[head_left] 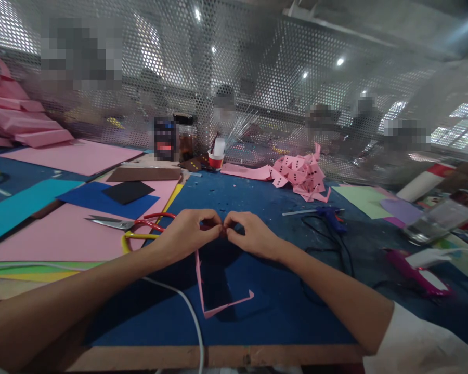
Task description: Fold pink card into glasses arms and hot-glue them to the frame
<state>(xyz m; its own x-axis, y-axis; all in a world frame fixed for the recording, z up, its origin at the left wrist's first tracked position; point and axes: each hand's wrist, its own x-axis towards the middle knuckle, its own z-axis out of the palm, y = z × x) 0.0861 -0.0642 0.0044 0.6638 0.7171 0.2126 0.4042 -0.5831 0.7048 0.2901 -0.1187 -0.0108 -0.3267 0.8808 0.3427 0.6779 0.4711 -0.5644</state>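
Note:
My left hand (193, 230) is closed in a pinch on a folded pink paper strip (201, 285). The strip hangs below the palm and bends to the right near the table. My right hand (253, 235) pinches too, its fingertips meeting the left ones; what lies between them is too small to make out. Just left of my left hand lie red-handled scissors (130, 223) with their blades apart. A yellow handle (130, 241) shows beside them, partly hidden by my wrist.
Pink card sheets (62, 234), blue card (89, 200) and black card (128, 192) lie left. Dotted pink paper pieces (300, 174) are heaped at the back. A blue glue gun (333, 218) and a magenta tool (419, 272) lie right. A white cable (193, 306) crosses the front edge.

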